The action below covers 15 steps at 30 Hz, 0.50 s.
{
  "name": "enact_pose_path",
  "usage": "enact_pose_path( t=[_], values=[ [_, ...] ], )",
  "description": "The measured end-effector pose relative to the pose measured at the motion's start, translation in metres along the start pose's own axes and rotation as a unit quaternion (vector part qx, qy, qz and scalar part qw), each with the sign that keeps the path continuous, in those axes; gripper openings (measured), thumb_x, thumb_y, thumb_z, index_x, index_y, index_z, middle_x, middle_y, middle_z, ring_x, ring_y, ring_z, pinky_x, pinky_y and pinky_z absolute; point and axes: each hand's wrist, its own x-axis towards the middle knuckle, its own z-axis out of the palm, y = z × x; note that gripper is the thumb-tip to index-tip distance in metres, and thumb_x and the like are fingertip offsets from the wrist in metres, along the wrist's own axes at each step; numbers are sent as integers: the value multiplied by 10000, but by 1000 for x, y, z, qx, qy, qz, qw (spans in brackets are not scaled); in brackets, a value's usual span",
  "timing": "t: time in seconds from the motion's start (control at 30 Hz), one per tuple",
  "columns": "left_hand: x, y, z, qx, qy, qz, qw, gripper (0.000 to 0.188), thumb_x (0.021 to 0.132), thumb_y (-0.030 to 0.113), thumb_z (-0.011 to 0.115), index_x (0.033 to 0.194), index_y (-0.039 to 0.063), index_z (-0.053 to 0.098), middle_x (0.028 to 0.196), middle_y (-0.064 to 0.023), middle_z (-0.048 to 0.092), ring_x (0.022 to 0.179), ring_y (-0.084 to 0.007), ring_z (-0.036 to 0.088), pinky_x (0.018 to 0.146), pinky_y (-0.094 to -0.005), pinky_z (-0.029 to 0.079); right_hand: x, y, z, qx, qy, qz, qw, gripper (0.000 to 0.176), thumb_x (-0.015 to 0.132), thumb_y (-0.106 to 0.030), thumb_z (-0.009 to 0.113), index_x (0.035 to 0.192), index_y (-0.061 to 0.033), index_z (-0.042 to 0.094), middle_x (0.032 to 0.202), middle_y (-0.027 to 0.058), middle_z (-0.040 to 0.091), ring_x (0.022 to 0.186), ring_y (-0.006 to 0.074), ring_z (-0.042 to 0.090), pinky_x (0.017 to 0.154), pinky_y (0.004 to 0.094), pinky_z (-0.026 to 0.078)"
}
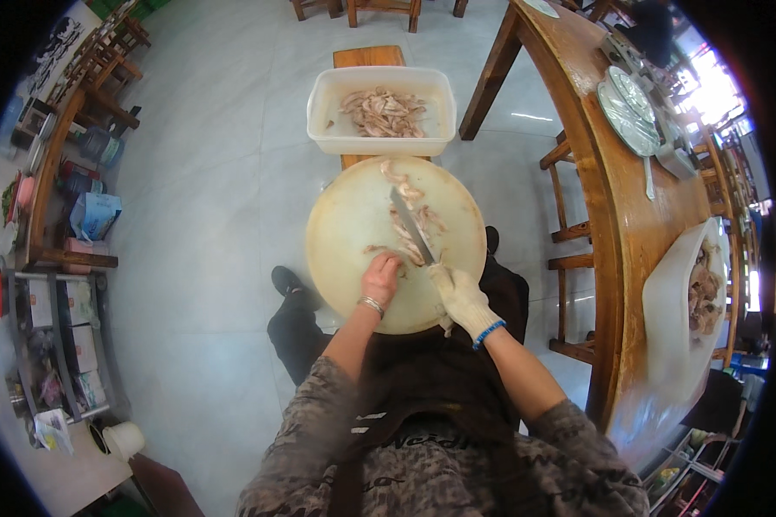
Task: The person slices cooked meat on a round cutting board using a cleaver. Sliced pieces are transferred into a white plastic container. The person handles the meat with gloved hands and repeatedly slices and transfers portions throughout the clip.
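Note:
A round, pale chopping board (343,213) lies before me, with strips of pale pinkish meat (398,223) on its far and middle parts. My right hand (456,294), in a white knitted work glove, grips a knife (410,223) by its handle. Its blade points away from me and slightly left, over the meat strips. My left hand (381,278) is bare, with a metal bracelet at the wrist. Its fingers are drawn together at the board, close to small meat scraps; whether they pinch one is hidden.
Beyond the board, a white plastic tub (381,145) of cut meat strips stands on a wooden bench (368,57). At right, a wooden table (611,213) bears plastic-wrapped dishes (627,113) and a larger white tub (669,310) with meat. A rack (58,349) stands at left.

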Motion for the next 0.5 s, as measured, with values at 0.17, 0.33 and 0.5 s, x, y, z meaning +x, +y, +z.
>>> enact_pose_path(
  t=[0.17, 0.33, 0.5],
  values=[
    [1, 1, -7, -37, -4, -89, 995, 307, 800, -38, 798, 1071, 79, 713, 1192, -131, 642, 1031, -328, 675, 823, -409, 596, -17, 35, -37, 221, -17, 9, 975, 426, 1089, -402, 566, 1084, 22, 602, 664, 93, 579, 426, 201, 551, 398, 403, 524],
    [13, 0, -26, 76, 40, -72, 994, 446, 753, 9, 858, 1163, 88, 703, 1292, -151, 574, 1117, -348, 638, 954, -456, 546, -14, 80, -52, 300, 35, 26, 953, 323, 1057, -314, 603, 1037, 8, 602, 731, 92, 603, 496, 190, 573, 463, 394, 551],
    [27, -15, -15, 106, 3, -33, 994, 338, 737, 46, 862, 1028, 92, 696, 1187, -117, 628, 1117, -338, 618, 962, -464, 519, -3, 109, -36, 346, 36, -2, 938, 296, 1053, -302, 623, 1012, -10, 593, 761, 112, 628, 530, 195, 602, 493, 401, 570]
  ],
)
